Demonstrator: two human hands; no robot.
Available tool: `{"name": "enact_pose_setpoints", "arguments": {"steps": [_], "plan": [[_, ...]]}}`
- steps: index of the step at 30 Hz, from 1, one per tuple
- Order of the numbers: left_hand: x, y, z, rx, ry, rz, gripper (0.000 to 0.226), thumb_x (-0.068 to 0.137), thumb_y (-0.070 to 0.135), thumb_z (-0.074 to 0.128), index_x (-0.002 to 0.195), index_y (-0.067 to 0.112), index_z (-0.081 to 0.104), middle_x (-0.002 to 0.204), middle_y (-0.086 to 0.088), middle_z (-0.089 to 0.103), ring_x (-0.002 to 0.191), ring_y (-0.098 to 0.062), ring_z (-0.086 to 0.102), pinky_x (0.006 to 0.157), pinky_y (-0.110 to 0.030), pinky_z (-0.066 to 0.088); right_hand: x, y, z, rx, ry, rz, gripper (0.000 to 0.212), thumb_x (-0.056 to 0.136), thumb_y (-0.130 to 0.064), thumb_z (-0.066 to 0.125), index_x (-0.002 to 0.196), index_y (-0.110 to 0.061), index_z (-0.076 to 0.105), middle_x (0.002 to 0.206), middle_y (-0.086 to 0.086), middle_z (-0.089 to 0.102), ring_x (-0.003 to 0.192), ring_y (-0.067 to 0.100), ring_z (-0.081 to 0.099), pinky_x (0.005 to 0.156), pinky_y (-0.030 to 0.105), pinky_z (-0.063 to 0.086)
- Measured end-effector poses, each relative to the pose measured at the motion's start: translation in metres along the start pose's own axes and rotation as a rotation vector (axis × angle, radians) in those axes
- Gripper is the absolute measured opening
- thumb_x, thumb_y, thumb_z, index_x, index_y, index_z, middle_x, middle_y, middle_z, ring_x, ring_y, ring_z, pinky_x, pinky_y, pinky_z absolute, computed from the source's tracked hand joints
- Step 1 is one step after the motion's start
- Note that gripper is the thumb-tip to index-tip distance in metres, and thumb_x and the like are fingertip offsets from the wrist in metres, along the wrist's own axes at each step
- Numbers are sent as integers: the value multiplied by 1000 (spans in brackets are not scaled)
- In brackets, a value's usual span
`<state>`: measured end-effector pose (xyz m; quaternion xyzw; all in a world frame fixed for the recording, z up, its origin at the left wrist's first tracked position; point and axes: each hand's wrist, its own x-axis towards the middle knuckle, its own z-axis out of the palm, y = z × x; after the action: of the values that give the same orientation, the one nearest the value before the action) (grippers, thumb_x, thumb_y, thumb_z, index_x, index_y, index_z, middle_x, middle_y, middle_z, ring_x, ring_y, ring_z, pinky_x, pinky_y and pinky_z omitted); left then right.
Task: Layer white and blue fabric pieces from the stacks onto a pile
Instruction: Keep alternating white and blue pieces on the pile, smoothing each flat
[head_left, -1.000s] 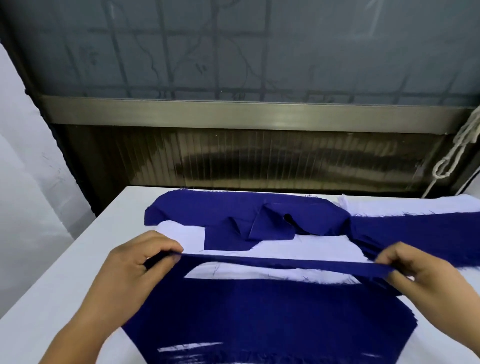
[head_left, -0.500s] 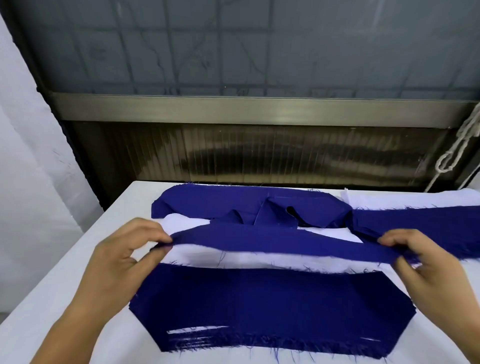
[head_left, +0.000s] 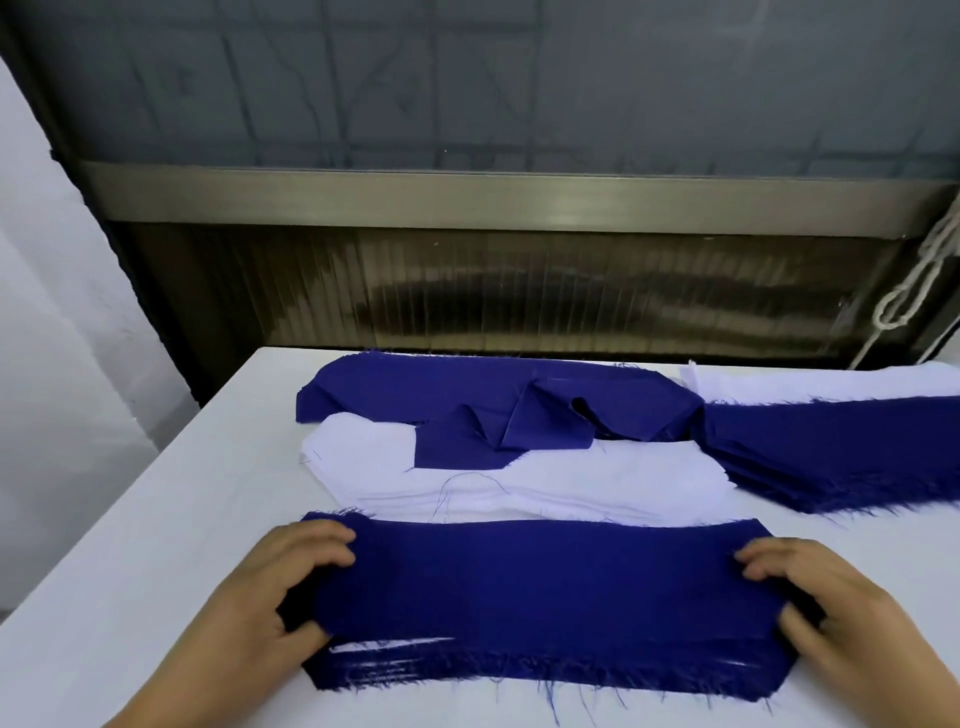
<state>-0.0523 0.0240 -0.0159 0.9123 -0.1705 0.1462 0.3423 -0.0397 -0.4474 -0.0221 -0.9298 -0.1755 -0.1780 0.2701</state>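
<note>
The top blue fabric piece (head_left: 545, 577) is matt woven cloth, smooth on its face, with frayed, thready edges along the near side of the pile (head_left: 519, 670). The white fabric stack (head_left: 545, 488) looks soft, matt and slightly creased. The counter (head_left: 171, 519) is covered in plain matt white. Behind it runs a dull brushed-metal rail (head_left: 467, 200) above a glossy ribbed panel (head_left: 519, 296). A twisted white rope (head_left: 924, 280) hangs at right.
</note>
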Motion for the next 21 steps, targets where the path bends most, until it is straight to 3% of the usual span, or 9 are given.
{"name": "enact_pose_setpoints", "arguments": {"steps": [3, 6, 12, 21], "plan": [[0, -6, 5, -65, 59, -118, 81, 59, -7, 67, 113, 52, 53, 119, 27, 54, 110, 7, 53, 93, -3, 35, 1, -4, 1, -29, -30, -57, 50, 59, 2, 55, 98, -26, 67, 116, -23, 60, 111, -5, 53, 93, 14, 41], [3, -6, 5, 50, 102, -130, 81, 59, -23, 55, 98, 47, 54, 105, 25, 58, 95, 6, 57, 80, -1, 38, 1, -7, 4, -54, -48, -134, 39, 61, 3, 57, 87, -22, 69, 111, -23, 60, 109, -3, 55, 89, 18, 43], [5, -1, -4, 325, 146, 165, 48, 61, 5, 25, 91, 30, 51, 97, 19, 49, 87, -9, 48, 88, -14, 32, -1, -12, -2, 5, -26, -134, 20, 75, -12, 52, 80, -21, 69, 108, -21, 62, 105, -2, 57, 82, 7, 41], [1, -11, -1, 346, 171, 164, 35, 67, 4, 30, 76, 23, 59, 91, 17, 50, 82, -9, 48, 75, -22, 37, 0, -17, 3, -1, -5, -156, 28, 79, -18, 43, 80, -19, 72, 102, -12, 67, 102, -1, 59, 85, 12, 43]]}}
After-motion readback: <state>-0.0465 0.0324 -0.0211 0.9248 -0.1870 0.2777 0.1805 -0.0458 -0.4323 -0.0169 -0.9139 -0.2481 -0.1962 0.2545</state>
